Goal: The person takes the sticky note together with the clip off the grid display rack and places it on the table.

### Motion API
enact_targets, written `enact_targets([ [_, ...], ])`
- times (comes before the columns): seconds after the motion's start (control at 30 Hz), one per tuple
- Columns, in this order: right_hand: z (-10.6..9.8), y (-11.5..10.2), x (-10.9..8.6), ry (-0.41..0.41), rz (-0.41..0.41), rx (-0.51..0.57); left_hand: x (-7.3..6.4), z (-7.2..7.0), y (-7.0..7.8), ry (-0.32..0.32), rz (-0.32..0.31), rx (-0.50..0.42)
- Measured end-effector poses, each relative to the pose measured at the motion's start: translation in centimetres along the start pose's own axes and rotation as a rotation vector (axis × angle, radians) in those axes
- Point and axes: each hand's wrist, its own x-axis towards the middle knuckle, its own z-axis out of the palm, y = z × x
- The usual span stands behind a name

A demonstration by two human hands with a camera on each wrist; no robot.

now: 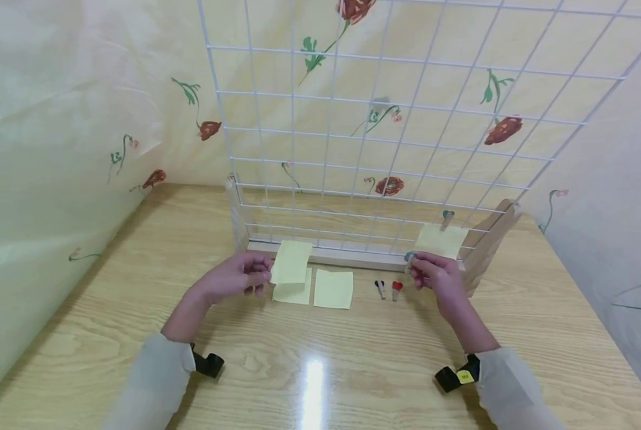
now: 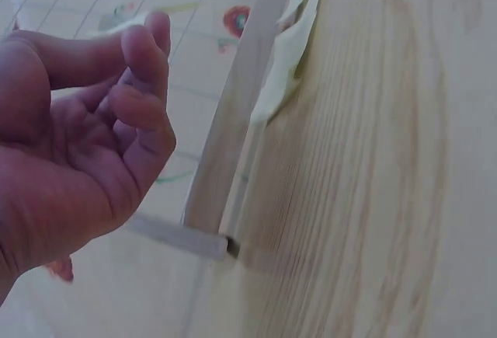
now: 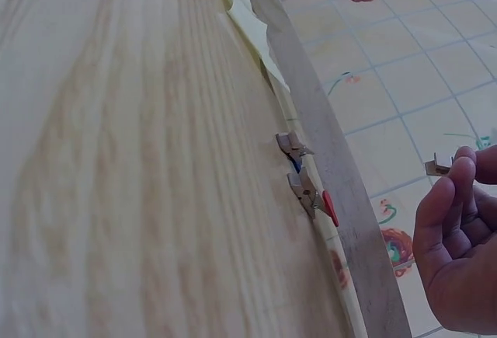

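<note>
My left hand (image 1: pixel 241 276) pinches a pale yellow paper sheet (image 1: pixel 292 261) by its left edge, raised over another yellow sheet (image 1: pixel 292 294) on the table. Between the thumb and fingers of my right hand (image 1: pixel 436 276) is a small wooden clip (image 3: pixel 439 165), with a blue-green top showing in the head view. Two more clips lie left of that hand, one with a dark heart (image 1: pixel 380 289) and one with a red heart (image 1: pixel 397 290). A third loose sheet (image 1: pixel 333 289) lies between the hands.
A white wire grid (image 1: pixel 360 128) stands upright on wooden feet (image 1: pixel 489 248) behind the hands. On its lower right hangs a yellow sheet (image 1: pixel 441 240), held by a clip with a green heart (image 1: pixel 447 218). Flowered cloth (image 1: pixel 84 119) covers the back and sides.
</note>
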Motion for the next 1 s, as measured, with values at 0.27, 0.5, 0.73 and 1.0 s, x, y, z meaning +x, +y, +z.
enact_targets([
  [0.27, -0.1, 0.3, 0.1, -0.031, 0.026, -0.062, -0.5, -2.2, -1.3, -0.085, 0.047, -0.092],
  [0.5, -0.5, 0.7, 0.2, -0.062, 0.085, -0.087, -1.1, -3.8, -3.0, -0.096, 0.052, -0.132],
  [0.73, -1.2, 1.4, 0.7, -0.127, 0.108, -0.036, -1.6, -4.9, -4.6, -0.127, 0.017, -0.198],
  [1.0, -1.9, 2.4, 1.0, -0.207, 0.161, -0.066, -2.1, -5.6, -5.6, -0.158, -0.003, -0.273],
])
